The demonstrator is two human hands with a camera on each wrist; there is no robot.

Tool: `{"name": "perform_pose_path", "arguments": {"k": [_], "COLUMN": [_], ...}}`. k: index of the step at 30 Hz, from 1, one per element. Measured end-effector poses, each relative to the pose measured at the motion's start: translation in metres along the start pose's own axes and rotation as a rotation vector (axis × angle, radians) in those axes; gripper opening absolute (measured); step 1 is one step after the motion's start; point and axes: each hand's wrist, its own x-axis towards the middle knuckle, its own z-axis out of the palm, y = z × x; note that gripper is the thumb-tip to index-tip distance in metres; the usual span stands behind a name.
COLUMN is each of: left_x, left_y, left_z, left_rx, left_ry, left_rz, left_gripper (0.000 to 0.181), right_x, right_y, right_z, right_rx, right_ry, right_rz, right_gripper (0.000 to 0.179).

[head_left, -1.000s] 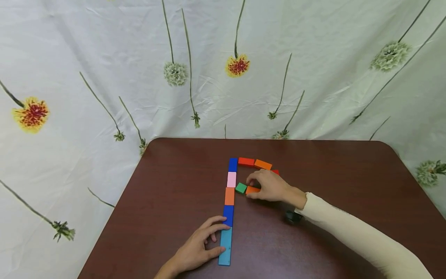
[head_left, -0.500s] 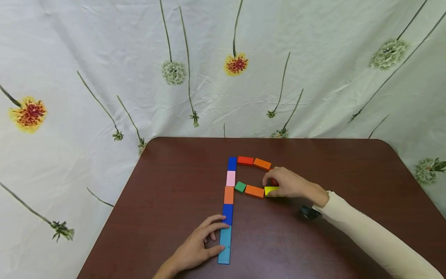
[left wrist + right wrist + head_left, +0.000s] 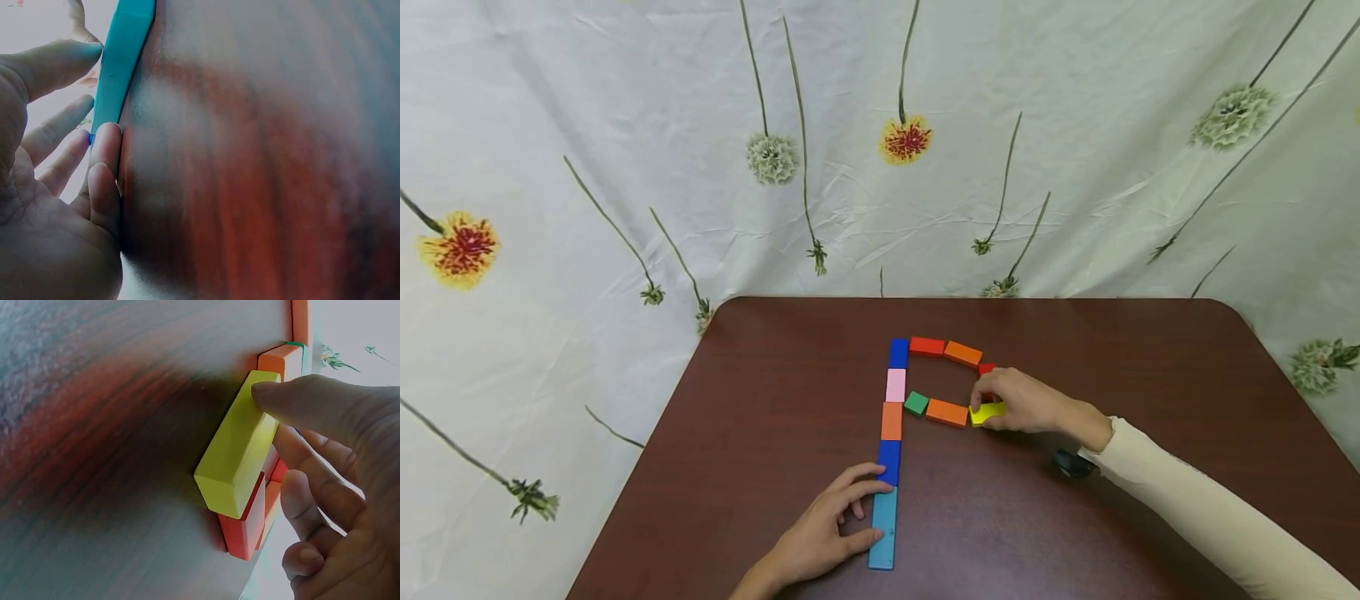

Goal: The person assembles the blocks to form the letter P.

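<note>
My right hand (image 3: pixel 1026 402) pinches a yellow block (image 3: pixel 985 414) between thumb and fingers at the right end of the lower row. In the right wrist view the yellow block (image 3: pixel 234 440) lies slanted, one end by an orange block (image 3: pixel 272 361) and the other by a red block (image 3: pixel 244 528). My left hand (image 3: pixel 827 527) rests its fairly straight fingers and thumb along the left side of a light blue block (image 3: pixel 883 533) and a blue block (image 3: pixel 889 461). Thumb and fingertips touch the light blue block (image 3: pixel 119 69) in the left wrist view.
Above the blue block run orange (image 3: pixel 891 421), pink (image 3: pixel 896 385) and dark blue (image 3: pixel 898 353) blocks. Red (image 3: pixel 927 346) and orange (image 3: pixel 962 353) blocks curve right from the top. Green (image 3: pixel 916 403) and orange (image 3: pixel 947 412) blocks form the lower row. A flowered cloth (image 3: pixel 850 208) hangs behind the table (image 3: pixel 760 400).
My right hand has moved right from the lower orange block to the end of the row, and the yellow block now shows there, slightly turned since half a second ago. My left hand stays put.
</note>
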Motion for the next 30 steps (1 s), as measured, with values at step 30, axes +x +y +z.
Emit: {"name": "perform_pose_path", "arguments": {"k": [30], "left_x": [0.002], "left_y": [0.002], "left_z": [-0.005], "left_rx": [-0.012], "left_ry": [0.006], "left_rz": [0.042], "left_gripper": [0.046], "right_x": [0.072], "right_y": [-0.046], "right_z": [0.017], "right_rx": [-0.012], "right_ry": [-0.021], "right_rz": [-0.157], "right_gripper": [0.023]}}
